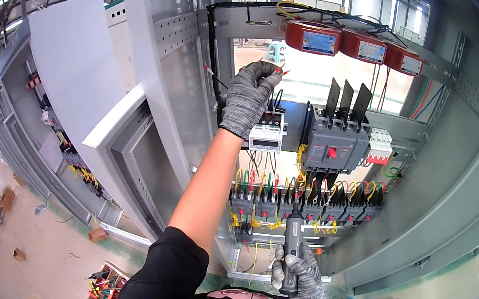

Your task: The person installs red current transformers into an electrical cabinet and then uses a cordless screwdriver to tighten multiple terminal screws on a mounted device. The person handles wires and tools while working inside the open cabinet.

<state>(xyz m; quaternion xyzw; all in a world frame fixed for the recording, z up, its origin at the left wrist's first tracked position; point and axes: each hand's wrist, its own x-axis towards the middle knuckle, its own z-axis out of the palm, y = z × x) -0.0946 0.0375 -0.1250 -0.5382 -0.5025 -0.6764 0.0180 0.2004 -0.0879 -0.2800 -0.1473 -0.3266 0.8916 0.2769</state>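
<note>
**Both hands working inside the open cabinet**

Nearest to me, I am seeing my right hand, in a grey glove, wrapping its fingers tightly around the handle of a grey electric screwdriver. The tool is standing upright, and its tip is pointing up into the row of small breakers with yellow, green and red wires just above that hand.

Farther up, I am reaching my left hand, also gloved, toward the upper left of the cabinet, and its fingertips are pinching thin red-tipped wires. Just below and right of that hand a white meter module is sitting, and a large grey breaker is sitting beyond it. Above both, three red ring-shaped transformers are hanging in a row.
</note>
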